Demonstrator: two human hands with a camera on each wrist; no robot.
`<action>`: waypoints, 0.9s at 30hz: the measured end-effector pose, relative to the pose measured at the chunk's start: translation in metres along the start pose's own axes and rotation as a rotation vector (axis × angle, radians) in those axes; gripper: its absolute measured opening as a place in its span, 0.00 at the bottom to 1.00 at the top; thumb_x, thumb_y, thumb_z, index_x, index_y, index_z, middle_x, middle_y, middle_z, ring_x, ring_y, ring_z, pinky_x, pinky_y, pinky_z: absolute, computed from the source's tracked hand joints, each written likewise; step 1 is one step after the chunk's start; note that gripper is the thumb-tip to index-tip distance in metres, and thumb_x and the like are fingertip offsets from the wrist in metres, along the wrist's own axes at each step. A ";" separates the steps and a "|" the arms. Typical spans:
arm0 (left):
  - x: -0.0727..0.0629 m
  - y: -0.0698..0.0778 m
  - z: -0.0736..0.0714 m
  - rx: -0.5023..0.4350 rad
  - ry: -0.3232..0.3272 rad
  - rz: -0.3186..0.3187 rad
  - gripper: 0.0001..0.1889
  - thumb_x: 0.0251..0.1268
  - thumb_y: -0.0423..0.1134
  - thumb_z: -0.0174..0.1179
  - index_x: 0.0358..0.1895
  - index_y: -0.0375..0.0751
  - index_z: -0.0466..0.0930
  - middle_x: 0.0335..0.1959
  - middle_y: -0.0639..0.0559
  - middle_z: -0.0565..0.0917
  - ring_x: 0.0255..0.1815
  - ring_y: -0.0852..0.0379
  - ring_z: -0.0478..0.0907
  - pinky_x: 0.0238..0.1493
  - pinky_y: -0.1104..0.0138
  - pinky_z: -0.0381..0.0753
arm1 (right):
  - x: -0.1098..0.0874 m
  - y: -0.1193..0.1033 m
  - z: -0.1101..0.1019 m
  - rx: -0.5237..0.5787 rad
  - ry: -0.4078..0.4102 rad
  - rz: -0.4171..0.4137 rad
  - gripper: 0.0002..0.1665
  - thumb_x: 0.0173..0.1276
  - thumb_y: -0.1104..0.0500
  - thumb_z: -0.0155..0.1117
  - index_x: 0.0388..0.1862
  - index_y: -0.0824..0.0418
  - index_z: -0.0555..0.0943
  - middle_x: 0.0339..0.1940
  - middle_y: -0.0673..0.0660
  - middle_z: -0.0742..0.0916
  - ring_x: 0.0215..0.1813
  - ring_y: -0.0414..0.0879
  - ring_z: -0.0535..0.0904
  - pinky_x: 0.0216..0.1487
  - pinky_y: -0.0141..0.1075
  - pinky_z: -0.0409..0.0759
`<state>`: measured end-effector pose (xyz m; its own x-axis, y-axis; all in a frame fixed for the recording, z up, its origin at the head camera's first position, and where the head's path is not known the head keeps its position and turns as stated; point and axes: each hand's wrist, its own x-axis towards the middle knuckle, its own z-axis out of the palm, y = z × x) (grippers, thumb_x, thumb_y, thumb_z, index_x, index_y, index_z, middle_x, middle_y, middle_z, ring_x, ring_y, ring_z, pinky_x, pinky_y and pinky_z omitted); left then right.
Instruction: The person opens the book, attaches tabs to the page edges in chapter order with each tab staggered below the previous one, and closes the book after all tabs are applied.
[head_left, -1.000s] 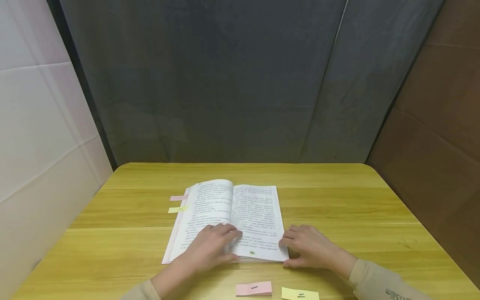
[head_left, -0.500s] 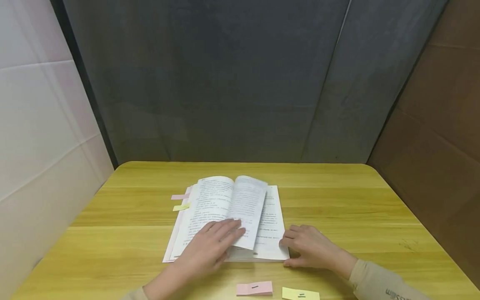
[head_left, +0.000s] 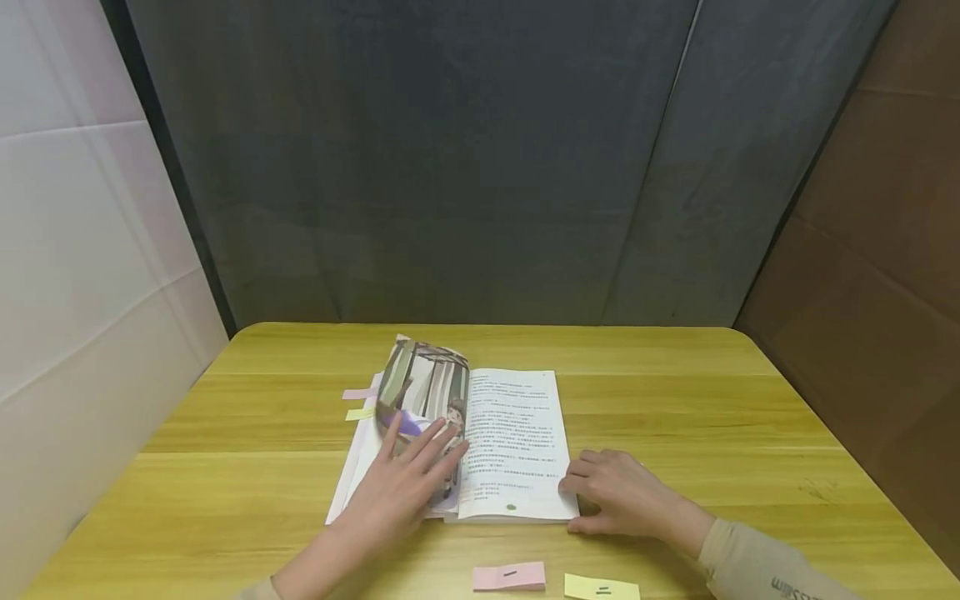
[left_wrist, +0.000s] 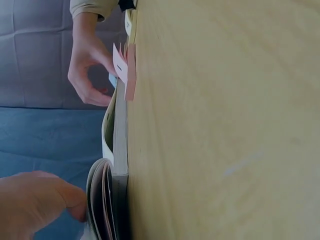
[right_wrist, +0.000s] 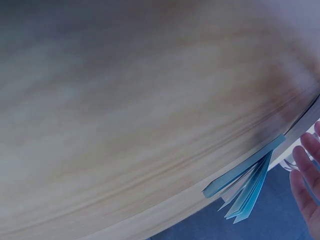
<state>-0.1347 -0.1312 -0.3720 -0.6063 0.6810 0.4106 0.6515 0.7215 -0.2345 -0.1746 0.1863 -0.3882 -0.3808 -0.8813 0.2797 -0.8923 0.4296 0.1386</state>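
Note:
In the head view an open book lies on the table. My left hand rests with spread, straight fingers on its left side, over a colour-illustrated page whose far edge curls up. At the lower right corner my right hand holds the book, fingers bent on the side edge and thumb by the bottom edge. The left wrist view shows the left thumb against curved, lifted pages. Pink and yellow tabs stick out of the book's left side.
A pink sticky note pad marked with one stroke and a yellow pad marked with two lie at the near side of the wooden table. Fabric screens stand behind and at both sides.
Pages have been turned from right to left, and an illustrated page now shows on the left side. My left hand has moved left with its fingers spread; the right hand stays.

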 end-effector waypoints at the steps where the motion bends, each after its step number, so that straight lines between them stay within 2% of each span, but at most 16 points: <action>1: 0.000 0.000 0.001 0.000 -0.005 -0.003 0.35 0.39 0.35 0.62 0.60 0.44 0.66 0.60 0.45 0.66 0.62 0.47 0.57 0.58 0.42 0.41 | 0.000 0.000 0.000 0.000 -0.002 0.001 0.22 0.50 0.36 0.60 0.31 0.51 0.77 0.26 0.41 0.74 0.27 0.36 0.63 0.23 0.25 0.62; 7: 0.001 0.005 0.004 -0.093 -0.071 0.034 0.24 0.42 0.36 0.63 0.50 0.44 0.75 0.52 0.48 0.74 0.55 0.49 0.68 0.55 0.50 0.60 | 0.000 0.000 0.000 -0.004 -0.007 0.002 0.22 0.50 0.36 0.60 0.31 0.51 0.77 0.26 0.41 0.73 0.27 0.36 0.62 0.22 0.25 0.61; 10: 0.005 0.010 0.008 -0.122 -0.068 0.057 0.18 0.45 0.35 0.60 0.46 0.45 0.78 0.48 0.49 0.77 0.52 0.51 0.71 0.51 0.54 0.67 | 0.000 0.000 0.000 -0.001 -0.002 0.001 0.22 0.50 0.36 0.60 0.30 0.52 0.77 0.26 0.41 0.73 0.27 0.36 0.62 0.22 0.25 0.61; 13: 0.010 0.014 0.013 -0.113 -0.054 0.038 0.13 0.53 0.40 0.55 0.42 0.47 0.78 0.42 0.52 0.79 0.47 0.54 0.73 0.46 0.55 0.71 | 0.000 0.000 0.000 0.002 -0.002 0.003 0.22 0.50 0.36 0.60 0.31 0.52 0.77 0.26 0.41 0.73 0.26 0.35 0.62 0.22 0.24 0.60; 15: 0.013 0.017 0.014 -0.101 -0.065 0.019 0.15 0.56 0.49 0.54 0.43 0.46 0.78 0.39 0.53 0.78 0.44 0.55 0.73 0.42 0.57 0.72 | 0.000 0.000 0.000 0.001 -0.004 0.005 0.22 0.50 0.36 0.60 0.31 0.52 0.77 0.26 0.41 0.73 0.26 0.35 0.62 0.22 0.24 0.60; 20: 0.021 0.021 0.017 -0.068 -0.123 -0.009 0.30 0.50 0.65 0.50 0.46 0.44 0.76 0.38 0.52 0.75 0.41 0.55 0.70 0.34 0.60 0.73 | 0.000 0.001 0.000 -0.005 -0.012 0.008 0.22 0.51 0.35 0.59 0.31 0.51 0.77 0.27 0.41 0.74 0.27 0.35 0.63 0.22 0.25 0.62; 24: 0.025 0.022 0.018 -0.065 -0.155 -0.030 0.33 0.47 0.69 0.50 0.47 0.45 0.75 0.38 0.52 0.74 0.38 0.56 0.68 0.28 0.64 0.72 | 0.000 0.001 0.000 -0.010 -0.014 0.006 0.22 0.51 0.35 0.59 0.31 0.51 0.78 0.27 0.42 0.74 0.27 0.35 0.62 0.22 0.24 0.61; 27: 0.027 0.020 0.018 -0.098 -0.176 -0.053 0.33 0.46 0.68 0.51 0.47 0.46 0.75 0.38 0.52 0.74 0.39 0.56 0.68 0.28 0.64 0.73 | -0.001 0.002 0.000 -0.011 -0.011 0.004 0.22 0.51 0.35 0.59 0.31 0.52 0.78 0.26 0.41 0.74 0.27 0.35 0.62 0.22 0.24 0.61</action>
<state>-0.1458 -0.0960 -0.3815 -0.7057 0.6600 0.2575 0.6526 0.7471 -0.1261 -0.1758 0.1877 -0.3884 -0.3875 -0.8816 0.2695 -0.8879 0.4356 0.1482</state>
